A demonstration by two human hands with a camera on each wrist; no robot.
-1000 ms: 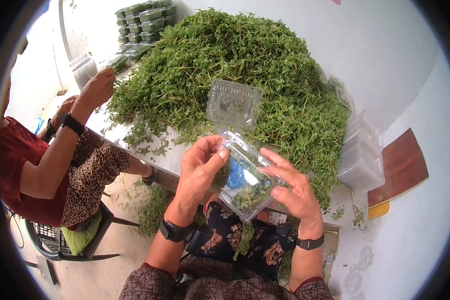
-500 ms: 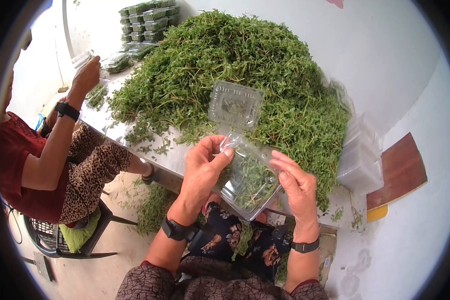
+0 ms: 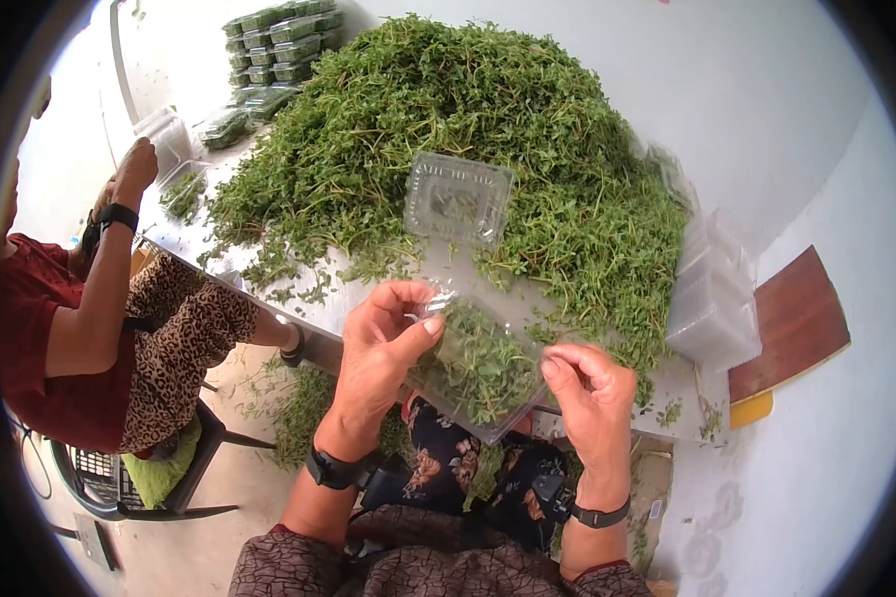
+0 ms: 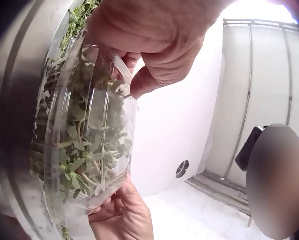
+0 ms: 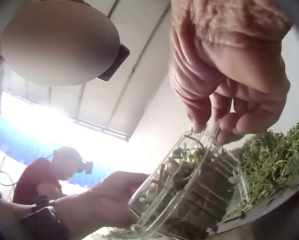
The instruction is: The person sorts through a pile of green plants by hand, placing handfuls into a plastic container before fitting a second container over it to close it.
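Between my hands is a clear plastic clamshell box (image 3: 480,366) filled with leafy green sprigs, held tilted in front of the table edge. My left hand (image 3: 383,343) pinches its upper left edge between thumb and fingers. On the opposite side, my right hand (image 3: 592,398) pinches the right edge. The right wrist view shows the right thumb and fingertips closed on the rim of the box (image 5: 189,185). In the left wrist view the leaves press against the clear wall of the box (image 4: 92,135). An open clear container (image 3: 458,199) rests against the big heap of greens (image 3: 488,109).
Stacked empty boxes (image 3: 715,298) stand at the table's right end, beside a reddish-brown board (image 3: 791,323). Filled boxes (image 3: 284,45) are piled at the back left. At the left, another person (image 3: 80,338) sits on a chair (image 3: 204,448) by the metal table (image 3: 338,316).
The box's lid reflection has gone as it tilted, so the greens show clearly. My right hand went from loosely spread fingers to a pinch on the edge. The other person's raised hand moved left.
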